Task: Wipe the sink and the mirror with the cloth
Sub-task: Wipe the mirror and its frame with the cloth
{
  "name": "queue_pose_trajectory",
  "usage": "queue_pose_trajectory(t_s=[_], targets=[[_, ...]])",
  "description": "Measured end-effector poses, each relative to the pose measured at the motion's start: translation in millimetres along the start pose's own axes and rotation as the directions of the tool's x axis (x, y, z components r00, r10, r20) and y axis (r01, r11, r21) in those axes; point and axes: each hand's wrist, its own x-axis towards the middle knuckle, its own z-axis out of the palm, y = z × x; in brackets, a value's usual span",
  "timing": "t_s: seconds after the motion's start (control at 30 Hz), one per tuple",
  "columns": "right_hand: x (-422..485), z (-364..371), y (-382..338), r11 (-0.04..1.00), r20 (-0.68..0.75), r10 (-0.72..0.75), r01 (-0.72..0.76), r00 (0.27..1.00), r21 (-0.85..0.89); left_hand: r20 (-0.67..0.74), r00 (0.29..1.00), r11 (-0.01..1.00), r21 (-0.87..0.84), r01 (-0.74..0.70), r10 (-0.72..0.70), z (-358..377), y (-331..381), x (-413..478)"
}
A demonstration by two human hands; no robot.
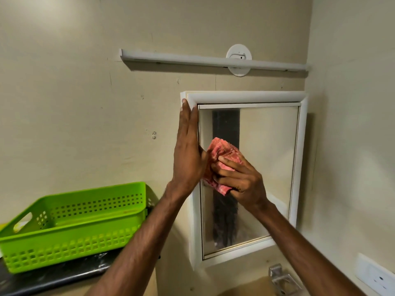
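Note:
A mirror (pixel 267 167) in a white frame (pixel 245 96) hangs on the wall at centre right. My right hand (pixel 239 176) grips a bunched pink-red cloth (pixel 222 152) and presses it against the left part of the glass. My left hand (pixel 188 150) lies flat with straight fingers against the frame's left side, fingertips near its top corner. The sink is out of view.
A green perforated plastic basket (pixel 70 225) sits on a dark surface at lower left. A white rail (pixel 192 59) and round fitting (pixel 239 59) are mounted above the mirror. A metal holder (pixel 282 278) sits below it, and a white wall socket (pixel 378 276) at lower right.

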Motion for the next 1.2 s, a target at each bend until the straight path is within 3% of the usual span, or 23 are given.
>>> queue_pose_trajectory(t_s=[0.13, 0.2, 0.33, 0.57, 0.77, 0.97, 1.03, 1.2], targets=[[-10.3, -15.1, 22.0, 0.997, 0.048, -0.067, 0.069, 0.997, -0.039, -0.006, 0.999, 0.978, 0.207, 0.035, -0.035, 8.8, 9.7, -12.2], [-17.1, -24.2, 33.3, 0.997, 0.057, -0.055, 0.057, 0.997, -0.046, 0.02, 1.0, 0.948, 0.317, -0.012, 0.007, 11.2, 17.2, -13.1], [-34.8, -45.7, 59.1, 0.996, 0.044, 0.059, -0.056, 0.997, -0.067, 0.167, 0.985, 0.898, 0.423, -0.121, 0.054, 21.4, 17.3, -14.5], [-60.2, -73.3, 96.6, 0.956, -0.042, 0.272, -0.275, 0.961, -0.102, 0.295, 0.955, 0.894, 0.436, -0.105, -0.032, 21.1, 29.3, -11.6], [-75.3, -80.4, 115.9, 0.861, -0.253, 0.483, -0.508, 0.838, -0.039, 0.217, 0.976, 0.896, 0.436, -0.083, -0.015, 28.1, 20.9, -12.0], [-87.4, -69.1, 106.5, 0.676, -0.361, 0.665, -0.732, 0.654, -0.082, 0.247, 0.968, 0.903, 0.424, -0.074, -0.036, 27.2, 13.7, -5.0], [-87.8, -62.1, 94.0, 0.604, -0.337, 0.724, -0.789, 0.603, -0.115, 0.272, 0.961, 0.9, 0.43, -0.071, -0.054, 26.7, 11.2, -3.3], [-78.1, -49.4, 65.1, 0.578, -0.277, 0.755, -0.802, 0.595, -0.148, 0.29, 0.956, 0.89, 0.445, -0.096, -0.041, 22.5, 13.1, -2.3]])
